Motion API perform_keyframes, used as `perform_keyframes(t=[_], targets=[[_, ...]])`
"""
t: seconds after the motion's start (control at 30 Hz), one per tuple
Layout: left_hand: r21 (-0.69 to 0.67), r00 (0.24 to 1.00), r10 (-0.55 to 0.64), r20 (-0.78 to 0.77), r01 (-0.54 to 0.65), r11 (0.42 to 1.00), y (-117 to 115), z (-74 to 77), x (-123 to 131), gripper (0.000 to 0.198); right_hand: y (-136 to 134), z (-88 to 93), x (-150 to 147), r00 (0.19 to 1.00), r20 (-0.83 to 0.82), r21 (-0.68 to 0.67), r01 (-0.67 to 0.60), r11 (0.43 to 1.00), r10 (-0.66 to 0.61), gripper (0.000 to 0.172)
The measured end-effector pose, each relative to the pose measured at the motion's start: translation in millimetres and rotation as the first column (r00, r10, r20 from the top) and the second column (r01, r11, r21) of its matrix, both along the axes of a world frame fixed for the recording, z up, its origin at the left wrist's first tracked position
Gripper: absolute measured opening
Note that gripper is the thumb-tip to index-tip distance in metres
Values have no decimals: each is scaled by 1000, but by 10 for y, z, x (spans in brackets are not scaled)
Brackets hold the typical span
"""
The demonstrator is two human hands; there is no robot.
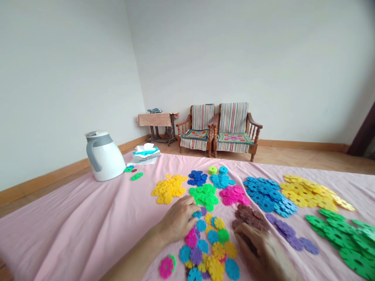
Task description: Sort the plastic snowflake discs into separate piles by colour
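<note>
On a pink cloth (88, 218) lie piles of plastic snowflake discs sorted by colour. My left hand (178, 220) rests with fingers curled at the top left of a mixed-colour pile (211, 249), its fingertips on a blue disc near the small green pile (205, 195). My right hand (260, 249) lies lower right, fingers bent down, touching the brown pile (249, 216). What either hand grips, if anything, is hidden. Further out lie a yellow pile (168, 189), a pink pile (233, 195) and a large blue pile (268, 195).
A white jug (102, 156) stands at the back left, a tissue pack (145, 153) behind it. A large yellow pile (313, 193), a green pile (342, 238) and purple discs (290, 234) lie to the right. Two wooden armchairs (219, 130) and a small table (156, 121) stand by the far wall.
</note>
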State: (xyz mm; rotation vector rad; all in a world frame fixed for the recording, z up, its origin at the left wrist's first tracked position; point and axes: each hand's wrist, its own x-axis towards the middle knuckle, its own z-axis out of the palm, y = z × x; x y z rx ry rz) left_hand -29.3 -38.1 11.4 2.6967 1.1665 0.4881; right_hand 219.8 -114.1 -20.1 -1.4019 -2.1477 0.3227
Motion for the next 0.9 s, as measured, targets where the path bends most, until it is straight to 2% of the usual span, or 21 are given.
perform_keyframes(t=[0.2,0.37,0.43,0.5,0.63,0.77,0.9], targets=[[84,1000,4,25,-6,996,25,-65,36,13,19,-34,1,1000,-22,6,-3,1000,4,22],[140,984,100,148,-121,983,45,-57,64,18,3,-29,7,1000,-9,1,-3,1000,3,24],[101,969,117,217,-142,985,44,-29,62,17,-3,-16,3,1000,-19,-32,-7,999,7,25],[26,963,99,252,-109,994,37,-15,60,16,-4,-9,0,1000,-27,-58,-11,998,9,25],[-87,982,31,188,-15,996,13,-52,74,16,-2,-17,1,999,-42,-84,-9,996,5,26],[-109,990,41,136,-26,994,-5,-78,78,13,-5,-31,-5,999,-39,-91,6,996,-10,28],[-163,993,31,114,-13,987,-20,-13,51,4,0,-44,-9,1000,-29,-91,7,996,-9,28]])
